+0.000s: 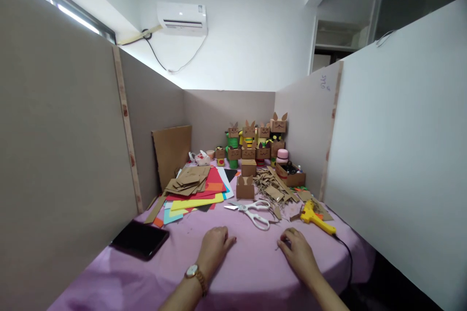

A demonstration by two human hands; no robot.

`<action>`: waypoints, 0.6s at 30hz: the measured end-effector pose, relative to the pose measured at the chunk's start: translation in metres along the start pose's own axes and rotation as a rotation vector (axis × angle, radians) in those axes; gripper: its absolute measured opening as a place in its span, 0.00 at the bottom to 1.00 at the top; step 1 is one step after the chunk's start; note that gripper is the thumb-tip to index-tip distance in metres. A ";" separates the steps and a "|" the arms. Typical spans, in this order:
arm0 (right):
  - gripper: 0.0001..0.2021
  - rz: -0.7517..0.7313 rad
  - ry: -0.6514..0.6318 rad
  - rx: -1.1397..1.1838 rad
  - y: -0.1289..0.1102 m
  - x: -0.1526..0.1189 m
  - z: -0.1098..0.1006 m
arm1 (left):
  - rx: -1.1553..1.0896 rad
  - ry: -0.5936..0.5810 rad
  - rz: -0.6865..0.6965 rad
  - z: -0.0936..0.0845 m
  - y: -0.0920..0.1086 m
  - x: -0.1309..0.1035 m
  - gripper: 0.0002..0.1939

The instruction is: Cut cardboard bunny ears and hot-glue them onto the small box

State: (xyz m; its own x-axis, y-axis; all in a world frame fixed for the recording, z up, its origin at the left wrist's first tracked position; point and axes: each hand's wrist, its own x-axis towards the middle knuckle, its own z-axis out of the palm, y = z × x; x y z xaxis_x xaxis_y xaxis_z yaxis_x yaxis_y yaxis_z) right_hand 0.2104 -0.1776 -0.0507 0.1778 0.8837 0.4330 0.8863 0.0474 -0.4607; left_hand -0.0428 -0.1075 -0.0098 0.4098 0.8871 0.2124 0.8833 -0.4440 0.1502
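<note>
Here both hands lie palm-down on the purple-covered surface (251, 272). Left hand (214, 245), watch at the wrist, fingers loosely curled, grasping nothing. Right hand (297, 251), fingers bent, nothing visibly gripped. White-handled scissors (255, 211) lie just beyond, between the hands; yellow glue gun (314, 215) beyond the right hand. Dark tablet (140, 239) to the left. Blue handwriting on the right partition (324, 81) is illegible.
</note>
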 end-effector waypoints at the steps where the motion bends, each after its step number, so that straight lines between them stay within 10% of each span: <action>1: 0.04 -0.003 0.003 -0.006 0.001 0.000 0.000 | -0.002 0.002 -0.003 0.000 0.000 0.000 0.14; 18: 0.07 -0.016 0.031 -0.073 0.002 0.002 0.002 | 0.064 -0.020 -0.041 -0.002 0.002 -0.002 0.14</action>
State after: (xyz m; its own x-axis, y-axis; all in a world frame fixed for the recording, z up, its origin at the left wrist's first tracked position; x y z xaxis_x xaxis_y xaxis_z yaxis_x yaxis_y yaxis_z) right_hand 0.2116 -0.1746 -0.0527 0.1756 0.8683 0.4640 0.9176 0.0264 -0.3967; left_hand -0.0420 -0.1102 -0.0079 0.3765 0.9072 0.1877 0.9121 -0.3985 0.0963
